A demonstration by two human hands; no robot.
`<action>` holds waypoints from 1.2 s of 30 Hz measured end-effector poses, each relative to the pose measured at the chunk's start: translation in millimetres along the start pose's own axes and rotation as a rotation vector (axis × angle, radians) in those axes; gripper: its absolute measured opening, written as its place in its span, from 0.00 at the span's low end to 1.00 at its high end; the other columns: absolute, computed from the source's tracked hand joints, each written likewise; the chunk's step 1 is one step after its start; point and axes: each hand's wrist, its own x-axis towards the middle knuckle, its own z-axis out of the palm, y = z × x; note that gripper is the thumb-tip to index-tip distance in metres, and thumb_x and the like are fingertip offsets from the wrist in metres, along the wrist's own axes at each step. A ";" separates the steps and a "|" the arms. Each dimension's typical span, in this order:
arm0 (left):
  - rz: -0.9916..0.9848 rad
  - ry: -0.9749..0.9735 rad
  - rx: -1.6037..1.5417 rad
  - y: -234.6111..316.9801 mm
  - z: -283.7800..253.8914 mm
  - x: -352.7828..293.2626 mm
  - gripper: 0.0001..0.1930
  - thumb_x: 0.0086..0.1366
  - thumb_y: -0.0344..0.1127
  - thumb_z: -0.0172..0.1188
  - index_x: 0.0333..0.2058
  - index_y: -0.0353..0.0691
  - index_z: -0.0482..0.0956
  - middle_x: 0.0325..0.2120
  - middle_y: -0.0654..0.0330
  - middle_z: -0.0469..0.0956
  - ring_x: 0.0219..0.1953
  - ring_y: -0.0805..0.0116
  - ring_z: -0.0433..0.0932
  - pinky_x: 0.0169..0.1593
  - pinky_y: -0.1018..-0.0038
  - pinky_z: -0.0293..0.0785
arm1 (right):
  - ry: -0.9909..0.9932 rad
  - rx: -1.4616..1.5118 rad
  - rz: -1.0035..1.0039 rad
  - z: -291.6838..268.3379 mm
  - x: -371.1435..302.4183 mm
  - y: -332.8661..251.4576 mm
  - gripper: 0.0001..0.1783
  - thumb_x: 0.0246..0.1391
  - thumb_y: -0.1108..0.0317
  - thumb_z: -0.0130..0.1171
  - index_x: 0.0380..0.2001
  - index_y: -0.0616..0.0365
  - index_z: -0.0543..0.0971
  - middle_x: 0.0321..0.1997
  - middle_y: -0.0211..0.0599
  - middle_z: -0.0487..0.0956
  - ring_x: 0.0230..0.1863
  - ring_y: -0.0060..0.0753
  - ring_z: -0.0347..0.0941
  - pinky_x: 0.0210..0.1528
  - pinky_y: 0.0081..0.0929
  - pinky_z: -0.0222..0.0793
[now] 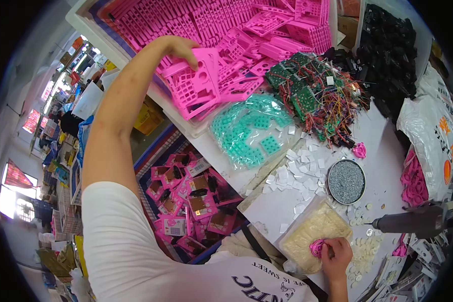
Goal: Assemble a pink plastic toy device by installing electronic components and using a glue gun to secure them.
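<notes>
My left hand [182, 50] reaches into a large bin of pink plastic parts and is closed on the edge of a pink casing panel [201, 75], which has a grid of square holes and some round ones. The panel stands tilted at the bin's near corner; some of the fingers are hidden behind it. Low on the right, my right hand [337, 253] pinches a small pink plastic ring [317, 247]. That ring rests against a yellowish block wrapped in clear plastic [307, 234] on the white table.
Around lie a bag of teal keypads [251, 133], wired green circuit boards [312, 93], scattered white squares [297, 171] and a round tin of tiny metal parts [346, 182]. A power screwdriver [412, 221] points in from the right. Below the bin, a crate holds pink assembled units [199, 204].
</notes>
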 end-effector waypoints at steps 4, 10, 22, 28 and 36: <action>0.066 -0.278 0.238 48.4 19.2 2.9 0.58 0.42 0.34 0.76 0.72 0.42 0.53 0.58 0.48 0.74 0.56 0.56 0.76 0.60 0.60 0.74 | 0.012 -0.005 0.025 3.2 -3.1 -9.1 0.07 0.42 0.74 0.68 0.29 0.57 0.82 0.31 0.41 0.78 0.29 0.46 0.75 0.31 0.36 0.71; 0.172 -0.462 0.396 74.7 23.4 63.1 0.60 0.41 0.35 0.78 0.73 0.41 0.52 0.58 0.51 0.75 0.59 0.59 0.73 0.60 0.63 0.72 | 0.029 -0.045 0.032 6.4 4.5 -4.3 0.07 0.43 0.74 0.67 0.29 0.57 0.82 0.30 0.41 0.78 0.29 0.46 0.75 0.32 0.36 0.72; 0.151 0.046 1.077 37.8 55.1 115.9 0.71 0.31 0.44 0.84 0.74 0.61 0.47 0.74 0.48 0.45 0.65 0.41 0.67 0.65 0.57 0.70 | -0.015 -0.036 0.092 6.2 3.0 -6.9 0.06 0.44 0.75 0.67 0.29 0.58 0.82 0.28 0.40 0.78 0.29 0.45 0.75 0.31 0.35 0.70; 0.023 0.710 0.524 -13.2 91.8 72.7 0.68 0.37 0.51 0.82 0.73 0.46 0.46 0.70 0.40 0.53 0.63 0.32 0.66 0.63 0.53 0.70 | -0.022 0.004 0.034 1.2 7.7 -12.6 0.06 0.45 0.78 0.65 0.30 0.60 0.81 0.29 0.42 0.77 0.30 0.44 0.75 0.33 0.35 0.70; 0.081 0.964 0.413 -60.9 173.8 24.9 0.33 0.55 0.43 0.71 0.56 0.36 0.71 0.50 0.44 0.73 0.54 0.42 0.75 0.55 0.50 0.74 | -0.045 0.003 0.005 -2.4 5.5 -17.2 0.07 0.46 0.77 0.65 0.31 0.60 0.81 0.31 0.42 0.77 0.31 0.45 0.75 0.34 0.35 0.71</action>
